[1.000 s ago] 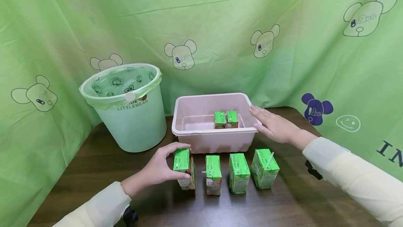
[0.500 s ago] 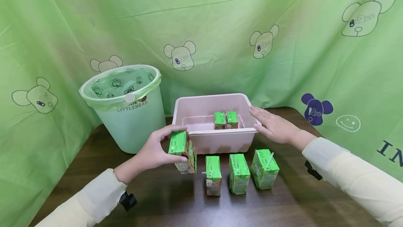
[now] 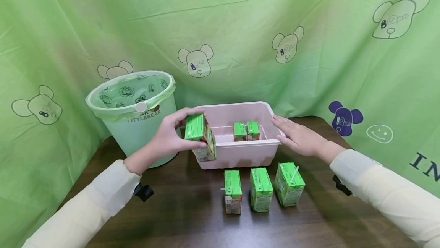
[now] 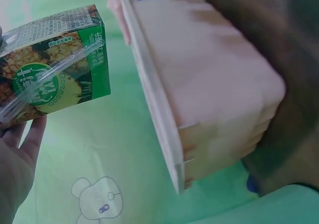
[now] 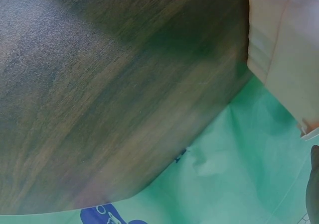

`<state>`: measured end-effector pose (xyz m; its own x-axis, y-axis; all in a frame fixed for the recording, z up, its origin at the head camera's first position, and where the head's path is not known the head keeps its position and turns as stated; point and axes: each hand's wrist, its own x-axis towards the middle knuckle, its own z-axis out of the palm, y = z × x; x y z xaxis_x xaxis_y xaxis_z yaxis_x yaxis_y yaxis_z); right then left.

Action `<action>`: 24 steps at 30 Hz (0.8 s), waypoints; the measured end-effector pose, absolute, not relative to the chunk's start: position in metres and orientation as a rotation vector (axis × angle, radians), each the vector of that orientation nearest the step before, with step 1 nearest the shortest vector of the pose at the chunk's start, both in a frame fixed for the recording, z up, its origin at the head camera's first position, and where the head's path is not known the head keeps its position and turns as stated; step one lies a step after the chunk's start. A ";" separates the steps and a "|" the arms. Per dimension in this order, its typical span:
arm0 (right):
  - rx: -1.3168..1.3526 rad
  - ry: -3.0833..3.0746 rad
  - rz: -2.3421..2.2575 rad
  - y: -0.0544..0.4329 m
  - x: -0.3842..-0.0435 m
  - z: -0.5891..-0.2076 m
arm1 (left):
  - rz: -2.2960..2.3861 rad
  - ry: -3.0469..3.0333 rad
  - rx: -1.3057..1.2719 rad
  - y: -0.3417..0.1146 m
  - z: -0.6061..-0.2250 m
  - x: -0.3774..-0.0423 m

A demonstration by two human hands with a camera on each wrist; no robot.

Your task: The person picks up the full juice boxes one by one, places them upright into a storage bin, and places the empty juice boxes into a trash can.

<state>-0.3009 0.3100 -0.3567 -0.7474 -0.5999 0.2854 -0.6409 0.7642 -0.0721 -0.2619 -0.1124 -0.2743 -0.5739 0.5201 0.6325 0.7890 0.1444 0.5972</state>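
Observation:
My left hand (image 3: 168, 135) grips a green juice box (image 3: 196, 128) between thumb and fingers, held up in front of the left end of a pink plastic bin (image 3: 237, 155). In the left wrist view that juice box (image 4: 55, 67) shows pineapple pictures and a straw in clear wrap along its side. Fingers of my right hand (image 3: 300, 137) lie straight against the bin's right rim. Two juice boxes (image 3: 239, 130) stand inside the bin at its right side. In the right wrist view only a sliver of the right hand (image 5: 313, 186) shows, below the bin's edge.
Three juice boxes stand in a row before the bin: a left one (image 3: 233, 191), a middle one (image 3: 261, 190) and a right one (image 3: 289, 184) with a straw on top. A mint bucket (image 3: 151, 125) with a patterned liner stands left on the dark wooden table (image 3: 178, 217). Green cloth (image 3: 240, 18) hangs behind.
My left hand has lifted the leftmost juice box off the table and carried it up and forward to the bin's front left. My right hand has stayed at the rim.

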 end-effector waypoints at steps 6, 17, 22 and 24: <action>0.959 -2.718 0.252 0.311 -0.298 -0.357 | -1.401 -2.185 -1.207 -0.099 -0.258 -0.281; 0.959 -2.712 0.245 0.311 -0.296 -0.356 | -1.433 -2.294 -1.100 -0.079 -0.254 -0.317; 0.955 -2.722 0.255 0.310 -0.296 -0.355 | -1.483 -2.334 -1.079 -0.070 -0.263 -0.334; 0.955 -2.728 0.257 0.308 -0.296 -0.355 | -1.480 -2.362 -1.061 -0.068 -0.268 -0.340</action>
